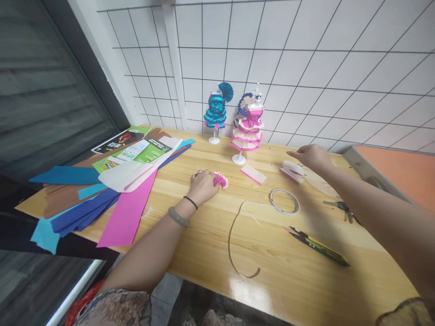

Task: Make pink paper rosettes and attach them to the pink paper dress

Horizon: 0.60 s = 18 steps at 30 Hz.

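My left hand [203, 184] rests on the wooden table [204, 235] with its fingers closed on a small pink and white pleated paper fan [221, 180]. My right hand [311, 156] reaches to the far right, fingers down on a stack of pink and white folded paper strips [291, 171]. A single pink folded strip [253, 174] lies between the hands. A roll of clear tape [284, 201] lies in front of the right hand, and a long curled strip of tape backing [234, 244] trails toward me.
Two paper-dress mannequins stand at the back, a teal one [215, 112] and a pink and white one [247, 127]. Coloured paper sheets [102, 199] and booklets [142, 151] cover the left end. Thread snips [317, 246] and keys [341, 209] lie at right.
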Each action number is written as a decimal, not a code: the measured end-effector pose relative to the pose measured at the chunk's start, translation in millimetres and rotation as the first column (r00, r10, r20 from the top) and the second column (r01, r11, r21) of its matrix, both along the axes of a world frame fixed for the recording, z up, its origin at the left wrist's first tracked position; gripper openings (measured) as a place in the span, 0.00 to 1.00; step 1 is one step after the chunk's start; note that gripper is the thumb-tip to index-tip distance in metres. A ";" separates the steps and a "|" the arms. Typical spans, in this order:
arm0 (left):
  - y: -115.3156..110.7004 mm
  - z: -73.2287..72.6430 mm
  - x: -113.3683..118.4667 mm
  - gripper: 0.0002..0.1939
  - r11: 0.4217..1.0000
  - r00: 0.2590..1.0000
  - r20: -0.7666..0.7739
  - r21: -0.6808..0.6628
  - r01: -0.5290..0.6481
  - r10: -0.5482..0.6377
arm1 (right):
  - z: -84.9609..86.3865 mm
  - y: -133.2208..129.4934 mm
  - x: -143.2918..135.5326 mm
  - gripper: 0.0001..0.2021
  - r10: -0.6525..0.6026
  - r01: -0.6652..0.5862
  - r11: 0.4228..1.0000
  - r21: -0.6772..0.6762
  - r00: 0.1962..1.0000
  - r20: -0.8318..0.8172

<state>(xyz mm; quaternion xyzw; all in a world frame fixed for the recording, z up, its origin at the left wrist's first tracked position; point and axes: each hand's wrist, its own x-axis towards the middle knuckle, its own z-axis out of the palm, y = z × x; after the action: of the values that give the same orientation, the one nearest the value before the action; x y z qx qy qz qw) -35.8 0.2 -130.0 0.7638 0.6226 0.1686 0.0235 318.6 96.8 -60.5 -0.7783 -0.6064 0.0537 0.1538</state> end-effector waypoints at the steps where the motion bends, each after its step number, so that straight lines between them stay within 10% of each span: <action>1: 0.2 0.2 -0.1 0.10 1.000 1.000 0.001 -0.004 -0.008 0.008 | -0.1 1.8 1.9 0.15 0.002 -0.002 1.000 0.018 1.000 0.011; 18: -2.3 11.4 4.2 0.08 0.981 0.986 0.163 0.194 -0.010 -0.022 | -10.2 5.9 5.2 0.14 0.150 -0.150 0.989 0.004 0.988 -0.040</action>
<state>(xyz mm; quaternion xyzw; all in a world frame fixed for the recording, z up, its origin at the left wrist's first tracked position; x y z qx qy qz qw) -31.6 -2.1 -118.6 0.7478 0.5967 0.2910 0.0009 323.7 102.7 -70.8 -0.7292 -0.6600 0.0804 0.1619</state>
